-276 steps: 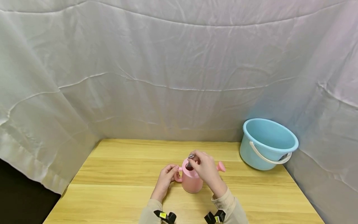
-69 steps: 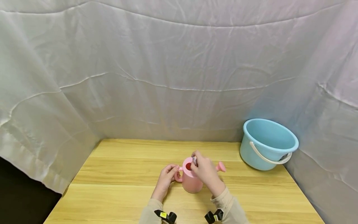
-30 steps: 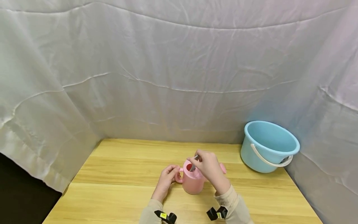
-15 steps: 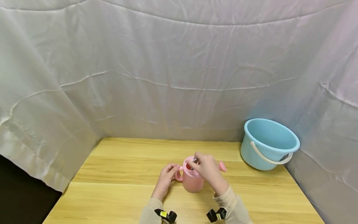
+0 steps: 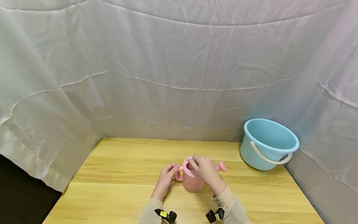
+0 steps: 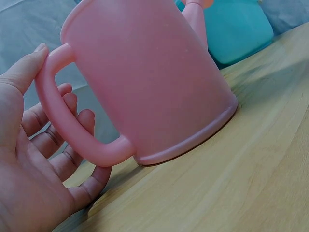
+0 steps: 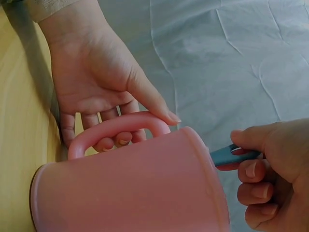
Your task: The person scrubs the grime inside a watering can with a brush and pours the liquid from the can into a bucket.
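Note:
A pink watering can [image 5: 192, 182] stands upright on the wooden table, spout to the right and a red interior showing through its top opening. My left hand [image 5: 165, 180] holds its handle [image 6: 67, 121], thumb on top and fingers loosely curled through the loop. Over the opening, my right hand [image 5: 206, 170] pinches a slim silver-grey handle [image 7: 234, 155] with a slotted end between thumb and fingers. The handle's lower part goes down into the can, so its working end is hidden and I cannot tell its kind.
A light blue bucket [image 5: 249, 152] with a white carrying handle [image 5: 261, 157] stands at the table's back right corner. Grey cloth [image 5: 167, 77] hangs behind the table and along both sides. Wooden tabletop [image 5: 117, 174] surrounds the can.
My right hand has shifted about over the opening, tilting the slotted handle differently, and now sits slightly left of where it was half a second ago. The left hand and can stay nearly still.

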Tool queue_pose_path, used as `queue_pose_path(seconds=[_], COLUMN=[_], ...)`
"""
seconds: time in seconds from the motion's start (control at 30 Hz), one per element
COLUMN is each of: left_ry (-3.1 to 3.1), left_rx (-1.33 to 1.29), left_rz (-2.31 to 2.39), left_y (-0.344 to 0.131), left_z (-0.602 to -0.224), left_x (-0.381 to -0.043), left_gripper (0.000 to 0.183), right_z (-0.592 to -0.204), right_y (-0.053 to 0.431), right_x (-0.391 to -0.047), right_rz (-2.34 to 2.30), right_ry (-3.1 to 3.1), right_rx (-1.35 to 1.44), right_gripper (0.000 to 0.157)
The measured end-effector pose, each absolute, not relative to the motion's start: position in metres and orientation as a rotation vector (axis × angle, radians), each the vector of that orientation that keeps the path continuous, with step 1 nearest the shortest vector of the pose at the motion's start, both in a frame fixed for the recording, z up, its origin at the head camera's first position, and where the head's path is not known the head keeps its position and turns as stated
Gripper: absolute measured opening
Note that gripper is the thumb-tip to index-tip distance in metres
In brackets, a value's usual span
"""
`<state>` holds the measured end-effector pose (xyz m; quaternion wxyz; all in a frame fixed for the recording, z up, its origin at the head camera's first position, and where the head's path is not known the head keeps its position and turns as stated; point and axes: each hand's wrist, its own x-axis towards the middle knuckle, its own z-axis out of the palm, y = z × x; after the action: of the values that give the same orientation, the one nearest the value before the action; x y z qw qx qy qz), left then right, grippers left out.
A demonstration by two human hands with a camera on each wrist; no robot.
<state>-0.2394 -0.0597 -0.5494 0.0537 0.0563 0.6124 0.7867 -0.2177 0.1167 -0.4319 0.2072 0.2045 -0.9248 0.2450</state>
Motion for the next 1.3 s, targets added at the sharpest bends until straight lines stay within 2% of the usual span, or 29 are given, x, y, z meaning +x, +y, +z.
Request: queue_pose_path(seconds=[0.37,0.6,0.83,1.3], left_ry=[1.850,1.861,1.870,1.876], left_rx=[0.179,0.187,0.167,0.167], left_rz=[2.384,2.379,2.380,2.380], left_y=[-0.059,-0.060,-0.060,-0.060], left_z=[-0.550,-0.549,-0.549,-0.549], left_x=[-0.239,-0.238,-0.239,-0.239], left_gripper=[0.027,0.026,0.025,0.024], right_z=[-0.431,-0.416,-0.406,-0.416], right_y=[0.116,0.117,0.118,0.117], right_x=[-0.216,-0.213,-0.211,-0.212], right_rz=[0.732,0.925,0.917,0.912], right_ry=[-2.569,-2.550,-2.480,-2.578], right_rx=[0.642,0.636,0.637,0.613], right_gripper=[0.032,0.031,0.031,0.032])
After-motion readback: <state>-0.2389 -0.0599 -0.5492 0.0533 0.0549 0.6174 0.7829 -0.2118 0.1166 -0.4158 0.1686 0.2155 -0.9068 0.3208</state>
